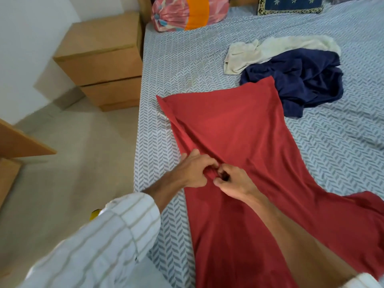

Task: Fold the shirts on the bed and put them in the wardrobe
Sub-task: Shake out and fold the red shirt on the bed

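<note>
A red shirt [239,125] lies spread lengthwise on the bed [172,65], near its left edge. My left hand [194,171] and my right hand [233,182] meet at the shirt's left side, both pinching a bunched fold of the red cloth between them. Beyond the red shirt, a crumpled navy blue shirt [299,80] lies on the sheet. A cream white shirt [270,50] lies crumpled just behind the navy one and touches it.
A wooden two-drawer nightstand [104,61] stands left of the bed. A pink and orange bolster [187,12] and a blue patterned pillow [291,4] lie at the bed's head. A wooden edge [18,142] juts in at far left above the beige floor [68,179].
</note>
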